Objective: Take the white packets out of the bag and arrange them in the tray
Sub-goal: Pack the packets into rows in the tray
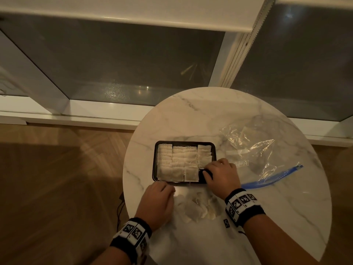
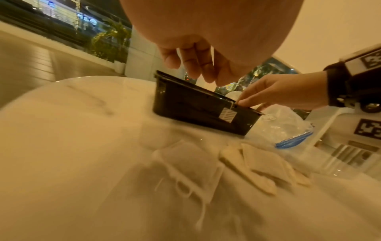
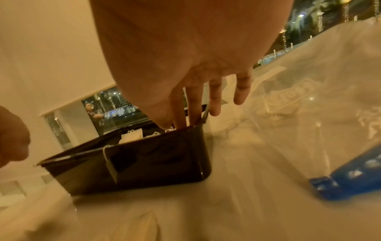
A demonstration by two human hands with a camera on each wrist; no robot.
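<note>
A black tray (image 1: 155, 161) sits mid-table on the round marble table, holding rows of white packets (image 1: 179, 161). Its near right corner shows bare black. My right hand (image 1: 219, 173) is at that corner, and its straight fingers (image 3: 193, 110) dip inside the tray wall (image 3: 160, 159). I see nothing held in them. My left hand (image 1: 164, 190) hovers at the tray's near left edge, with its fingers (image 2: 195, 65) hanging loosely curled and empty. Several loose packets (image 1: 193, 209) lie piled between my wrists. The clear bag (image 1: 254, 150) with a blue zip lies flat to the right.
A packet's string and tag (image 3: 109, 163) hang over the tray's front wall. The table's rim (image 1: 126, 188) is close to my left hand, with wood floor and a dark cable (image 1: 120, 205) below. A window sill runs behind the table.
</note>
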